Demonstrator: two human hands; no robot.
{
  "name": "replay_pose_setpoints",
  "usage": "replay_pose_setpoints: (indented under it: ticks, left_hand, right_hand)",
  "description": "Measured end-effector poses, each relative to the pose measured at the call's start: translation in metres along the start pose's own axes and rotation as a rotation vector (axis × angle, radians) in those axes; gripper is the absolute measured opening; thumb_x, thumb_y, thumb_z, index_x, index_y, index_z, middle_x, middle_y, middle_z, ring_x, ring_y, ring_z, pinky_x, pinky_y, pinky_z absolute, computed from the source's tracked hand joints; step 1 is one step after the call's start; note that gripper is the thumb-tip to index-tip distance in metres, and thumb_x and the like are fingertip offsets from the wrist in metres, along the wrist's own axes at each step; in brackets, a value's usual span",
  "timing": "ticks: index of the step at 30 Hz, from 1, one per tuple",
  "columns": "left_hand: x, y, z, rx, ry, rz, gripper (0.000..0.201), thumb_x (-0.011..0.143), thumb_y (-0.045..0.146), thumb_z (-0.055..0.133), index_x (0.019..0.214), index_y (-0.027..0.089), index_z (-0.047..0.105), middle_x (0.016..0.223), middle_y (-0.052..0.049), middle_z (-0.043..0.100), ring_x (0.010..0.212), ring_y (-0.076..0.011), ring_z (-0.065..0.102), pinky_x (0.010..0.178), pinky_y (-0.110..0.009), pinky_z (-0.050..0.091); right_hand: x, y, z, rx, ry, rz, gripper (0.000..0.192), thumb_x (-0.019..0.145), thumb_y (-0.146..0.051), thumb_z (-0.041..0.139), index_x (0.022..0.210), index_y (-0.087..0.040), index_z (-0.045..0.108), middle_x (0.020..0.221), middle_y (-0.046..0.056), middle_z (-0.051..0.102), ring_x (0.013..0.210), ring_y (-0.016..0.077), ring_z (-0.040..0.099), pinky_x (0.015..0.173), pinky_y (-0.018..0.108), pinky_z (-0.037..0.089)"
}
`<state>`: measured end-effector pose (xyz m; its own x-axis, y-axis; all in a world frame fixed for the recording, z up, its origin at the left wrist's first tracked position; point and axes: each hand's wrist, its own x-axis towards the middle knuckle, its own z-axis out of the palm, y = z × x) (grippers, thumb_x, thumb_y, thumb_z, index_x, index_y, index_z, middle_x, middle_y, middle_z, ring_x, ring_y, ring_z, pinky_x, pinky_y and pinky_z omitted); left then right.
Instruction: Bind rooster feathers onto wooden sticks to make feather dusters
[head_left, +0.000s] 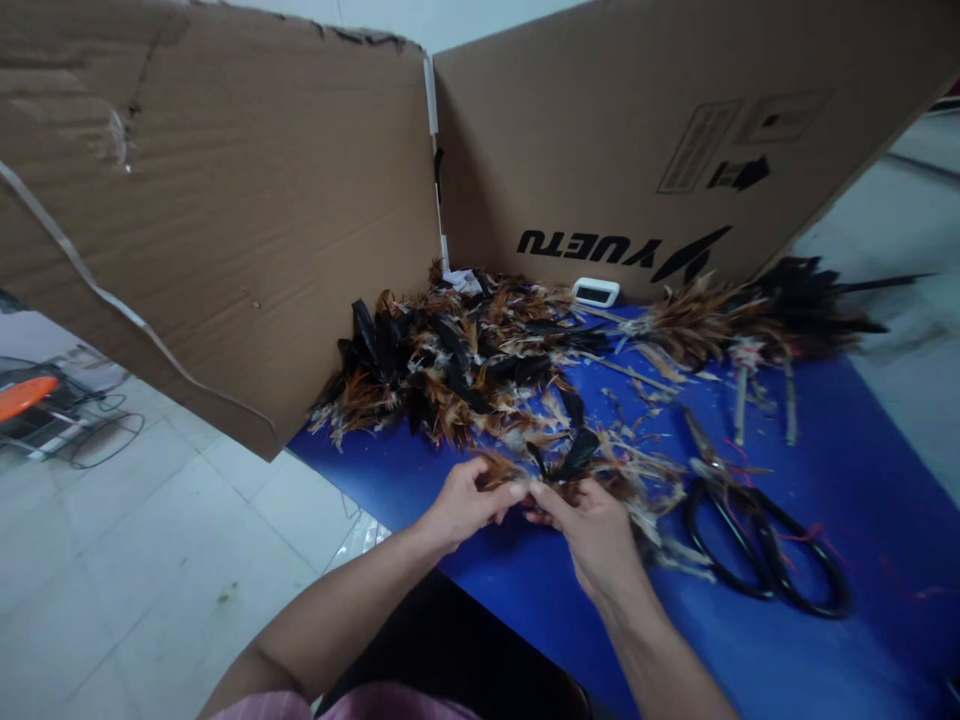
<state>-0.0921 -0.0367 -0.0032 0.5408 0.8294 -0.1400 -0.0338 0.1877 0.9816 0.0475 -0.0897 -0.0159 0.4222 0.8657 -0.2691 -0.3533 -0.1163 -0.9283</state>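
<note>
My left hand [463,505] and my right hand [592,535] meet at the near edge of a blue table [862,440], fingertips pinched together on a small bunch of brown and black feathers [564,462]. Just beyond them lies a big loose pile of feathers [450,365] in black, brown and white. Large black-handled scissors [757,540] rest on the table to the right of my right hand, untouched.
Tall cardboard sheets [225,230] stand as a wall behind and left of the table. Bound feather bundles on sticks [742,330] lie at the back right. A small white device [596,292] sits against the cardboard. White tiled floor [112,560] lies at left.
</note>
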Motion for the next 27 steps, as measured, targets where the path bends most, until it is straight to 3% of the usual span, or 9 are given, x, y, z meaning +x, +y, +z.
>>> replay_pose_setpoints:
  ticks: [5, 17, 23, 27]
  left_hand:
    - [0.01, -0.005, 0.005, 0.041, 0.13, 0.082, 0.034, 0.074, 0.045, 0.062, 0.071, 0.011, 0.058, 0.057, 0.001, 0.053, 0.042, -0.0044, 0.041, 0.042, -0.019, 0.031]
    - [0.015, 0.003, -0.006, 0.029, 0.252, -0.015, 0.036, 0.07, 0.046, 0.065, 0.066, 0.013, 0.053, 0.052, 0.002, 0.054, 0.038, -0.0038, 0.04, 0.039, -0.018, 0.028]
    - [0.012, 0.006, -0.004, 0.06, 0.173, -0.015, 0.035, 0.071, 0.045, 0.065, 0.065, 0.013, 0.052, 0.051, 0.002, 0.053, 0.04, -0.0045, 0.041, 0.04, -0.018, 0.029]
    - [0.011, 0.009, -0.004, 0.094, 0.173, -0.01, 0.036, 0.071, 0.046, 0.064, 0.064, 0.013, 0.052, 0.049, 0.003, 0.051, 0.04, -0.0046, 0.041, 0.04, -0.018, 0.03]
  right_hand:
    - [-0.002, -0.001, 0.001, -0.019, -0.018, 0.003, 0.034, 0.055, -0.032, 0.081, 0.077, -0.015, 0.061, 0.069, 0.004, 0.07, 0.063, 0.021, 0.067, 0.053, 0.031, 0.056]
    - [0.001, -0.011, -0.006, -0.025, 0.107, 0.001, 0.032, 0.052, -0.027, 0.082, 0.074, -0.012, 0.064, 0.058, 0.002, 0.066, 0.055, 0.0177, 0.064, 0.052, 0.028, 0.054]
    - [-0.003, -0.004, -0.002, -0.082, -0.057, 0.009, 0.039, 0.063, -0.038, 0.076, 0.089, -0.01, 0.066, 0.067, 0.006, 0.069, 0.059, 0.0176, 0.065, 0.056, 0.03, 0.055]
    - [-0.006, -0.003, -0.001, -0.149, -0.169, 0.044, 0.035, 0.068, -0.044, 0.071, 0.076, -0.01, 0.066, 0.064, 0.006, 0.068, 0.055, 0.0153, 0.063, 0.053, 0.028, 0.053]
